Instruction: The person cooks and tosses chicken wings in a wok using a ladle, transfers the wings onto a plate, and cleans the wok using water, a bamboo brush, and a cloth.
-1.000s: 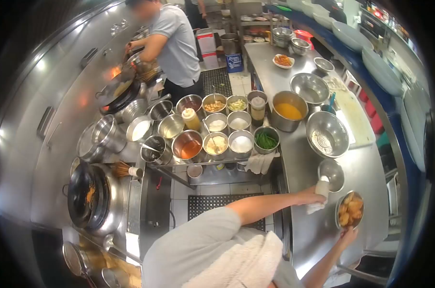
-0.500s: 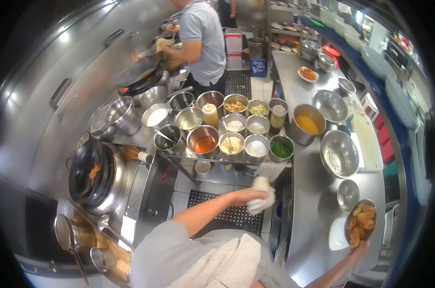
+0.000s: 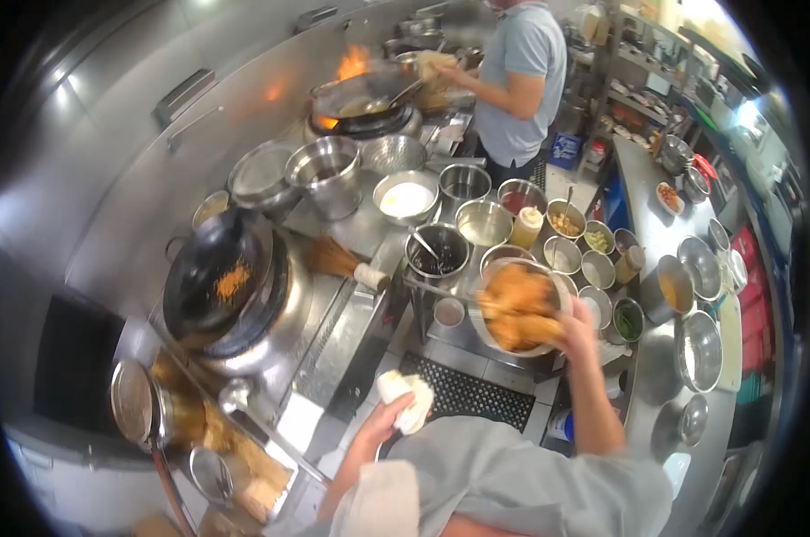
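Note:
A metal bowl [image 3: 503,347] of orange-brown fried pieces [image 3: 519,309] is in my right hand [image 3: 578,333], gripped at its right rim and held above the front of the seasoning pots; it is slightly blurred. My left hand [image 3: 387,419] is closed round a folded white cloth [image 3: 408,400], low in front of my body. To the left, a black wok [image 3: 212,309] with orange bits [image 3: 233,282] in it sits tilted on the stove. A bamboo brush [image 3: 333,258] lies between the wok and the pots.
Pots of sauces, among them a dark sauce pot [image 3: 437,251], stand ahead. A ladle [image 3: 237,396] and a strainer [image 3: 135,403] are at the lower left. Steel bowls [image 3: 698,351] line the right counter. A co-worker [image 3: 521,89] stands at a flaming wok [image 3: 364,106] behind.
My right hand has carried the bowl of fried pieces from the right counter leftward to the pots. My left hand, still holding the cloth, is closer to my body. The view has turned left.

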Tool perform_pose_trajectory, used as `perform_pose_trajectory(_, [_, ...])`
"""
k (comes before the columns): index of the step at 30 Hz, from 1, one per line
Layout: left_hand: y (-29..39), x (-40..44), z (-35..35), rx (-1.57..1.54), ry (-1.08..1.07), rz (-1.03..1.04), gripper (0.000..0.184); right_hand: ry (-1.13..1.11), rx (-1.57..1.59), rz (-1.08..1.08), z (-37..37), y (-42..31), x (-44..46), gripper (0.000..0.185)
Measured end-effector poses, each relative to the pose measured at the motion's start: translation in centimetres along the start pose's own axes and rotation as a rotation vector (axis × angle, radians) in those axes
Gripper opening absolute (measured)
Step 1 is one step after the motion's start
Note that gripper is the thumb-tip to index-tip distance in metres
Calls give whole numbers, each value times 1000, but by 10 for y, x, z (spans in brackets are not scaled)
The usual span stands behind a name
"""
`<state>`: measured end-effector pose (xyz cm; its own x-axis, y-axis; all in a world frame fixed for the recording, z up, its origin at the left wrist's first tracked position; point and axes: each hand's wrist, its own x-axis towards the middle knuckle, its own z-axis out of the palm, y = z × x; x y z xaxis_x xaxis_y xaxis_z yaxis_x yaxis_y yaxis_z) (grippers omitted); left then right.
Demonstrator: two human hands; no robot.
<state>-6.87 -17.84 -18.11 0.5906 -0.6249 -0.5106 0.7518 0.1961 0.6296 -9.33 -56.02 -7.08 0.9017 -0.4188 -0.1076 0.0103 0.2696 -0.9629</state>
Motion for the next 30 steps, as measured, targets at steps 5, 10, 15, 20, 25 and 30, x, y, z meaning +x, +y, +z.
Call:
perform_pose_trajectory(5, [43,-42,-37,-31,315,292,49,-366,46,178,235,9,116,16])
perform_pose_trajectory(10, [55,-88,-95,-134,502,499,47,-730,91,-56,430,12,174,1])
perform_pose_trajectory(15, [62,-135,-84,-401,968,246,46,-680,-716,-843,579,63,210,19])
perform_pose_trajectory(20, [42,-117,-97,-339,1002,440,37,-915,-998,-1095,612,71,201,24])
perform_pose_trajectory(25, [37,-104,-107,-274,969,538,29,-914,-1009,-1505,627,66,227,24])
perform_pose_trajectory(30, [73,-100,-78,-323,973,411,51,-602,-877,-1472,631,29,244,26])
